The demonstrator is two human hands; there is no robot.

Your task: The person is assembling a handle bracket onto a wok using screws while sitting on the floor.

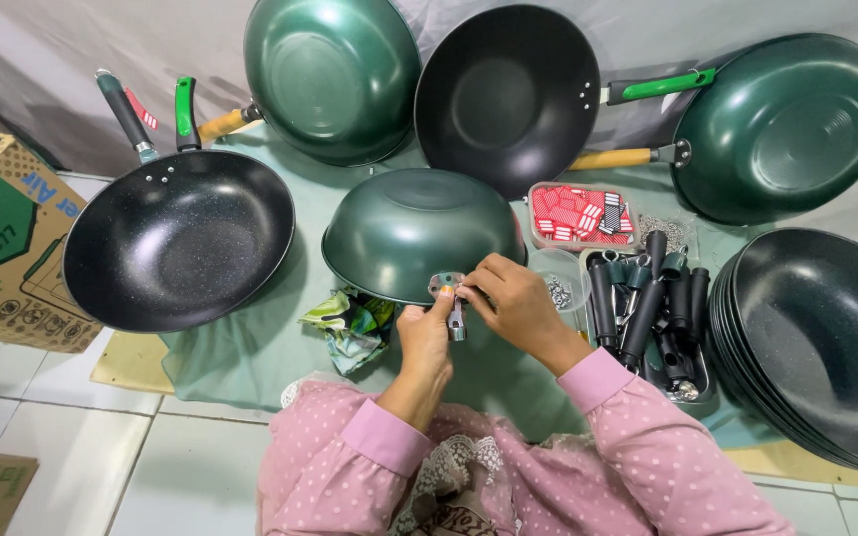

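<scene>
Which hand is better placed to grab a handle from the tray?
Right. The right hand sits at the bracket beside the handle tray; the left hand is farther away, gripping a metal tool.

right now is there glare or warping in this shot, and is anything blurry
Head view: soft glare on the overturned green wok and the green woks behind; wide-angle bending at the edges, so the stacked pans bulge; hands and bracket look sharp.

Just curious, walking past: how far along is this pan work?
Done: four woks around the cloth already carry handles. In hand: both hands, left hand and right hand, work a metal bracket on the upturned green wok. Left: stacked handleless woks and a tray of handles.
</scene>
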